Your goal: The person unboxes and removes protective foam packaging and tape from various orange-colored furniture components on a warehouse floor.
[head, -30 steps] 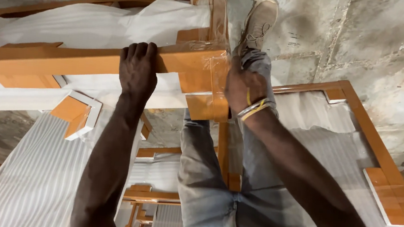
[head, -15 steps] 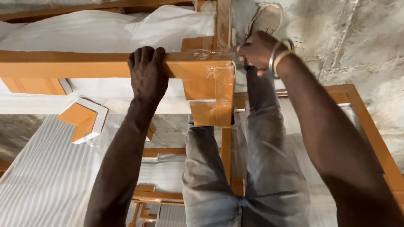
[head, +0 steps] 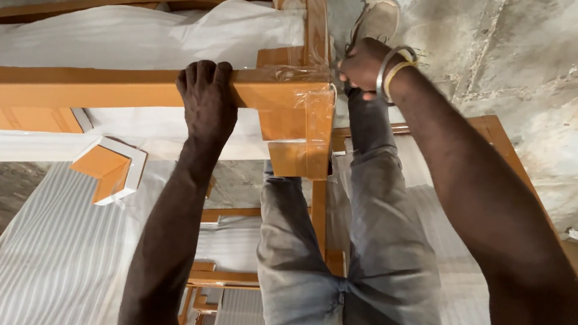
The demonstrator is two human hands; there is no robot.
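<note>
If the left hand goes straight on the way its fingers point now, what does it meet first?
The left hand grips the orange wooden bar, fingers curled over it. Just beyond lies the white plastic wrap, probably the first contact, though depth is unclear.

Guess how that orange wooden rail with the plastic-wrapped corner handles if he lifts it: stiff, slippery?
Probably stiff: the orange rail runs straight under the left hand with no visible sag. The clear plastic wrap at the corner looks glossy, so likely slick there. The right hand is at that corner. Long frame, probably awkward.

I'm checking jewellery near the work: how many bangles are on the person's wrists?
2, both on the right wrist: a silver metal bangle nearer the right hand, a yellow bangle behind it.
</note>
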